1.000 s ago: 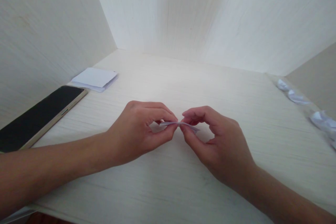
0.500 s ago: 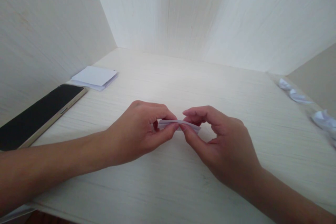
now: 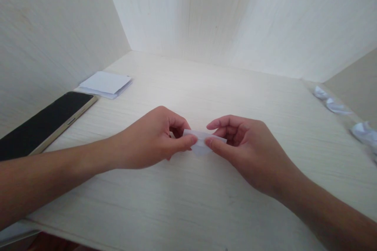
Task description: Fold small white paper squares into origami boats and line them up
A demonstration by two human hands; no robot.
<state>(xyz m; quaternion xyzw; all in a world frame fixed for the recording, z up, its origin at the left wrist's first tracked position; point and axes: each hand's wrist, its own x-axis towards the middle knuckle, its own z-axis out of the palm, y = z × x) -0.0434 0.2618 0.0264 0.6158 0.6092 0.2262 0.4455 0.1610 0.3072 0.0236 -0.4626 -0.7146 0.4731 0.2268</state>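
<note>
A small folded piece of white paper (image 3: 201, 135) is held between my two hands, just above the table, in the middle of the head view. My left hand (image 3: 160, 139) pinches its left end, thumb on the near face and fingers behind. At the right end, the thumb of my right hand (image 3: 247, 147) presses on the paper, with the fingers curled behind it and the index finger raised a little. Below the thumbs a rounded lower part of the paper shows. The fingertips behind the paper are partly hidden.
On the left lie a phone (image 3: 50, 121) with a dark screen and a small stack of white paper (image 3: 106, 82) beyond it. Crumpled white paper pieces (image 3: 365, 133) lie along the right edge. Pale panels (image 3: 218, 11) enclose the table (image 3: 188, 211) at the back and left.
The paper has tilted, so more of its broad face shows and a lower part appears below the thumbs. My thumbs have moved slightly apart.
</note>
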